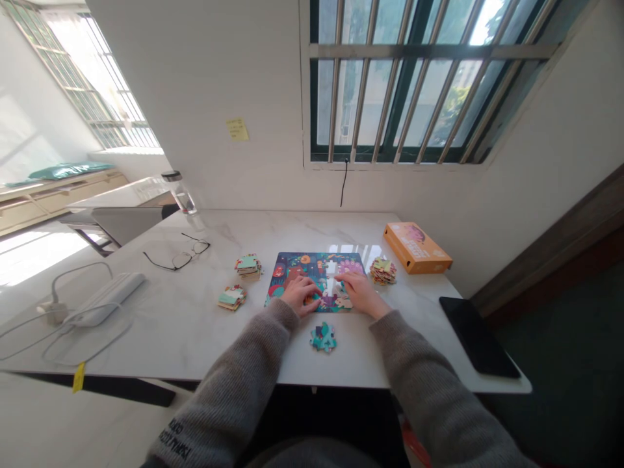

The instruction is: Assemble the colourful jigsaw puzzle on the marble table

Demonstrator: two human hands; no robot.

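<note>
A colourful jigsaw puzzle (316, 268) lies flat on the white marble table (180, 325) in front of me. My left hand (301, 294) rests on its lower left part, fingers spread and flat. On the lower right part lies my right hand (358, 292), its fingers also stretched out and pressing on the pieces. A small joined cluster of teal pieces (323, 337) sits on the table just below the puzzle, between my grey sleeves. Neither hand holds anything that I can see.
Stacks of loose pieces stand left of the puzzle (249, 266), lower left (232, 297) and right (383, 271). An orange box (416, 247) is at the back right, a black tablet (478, 335) at the right edge, glasses (179, 256), a bottle (181, 192) and a white device with cables (100, 299) at left.
</note>
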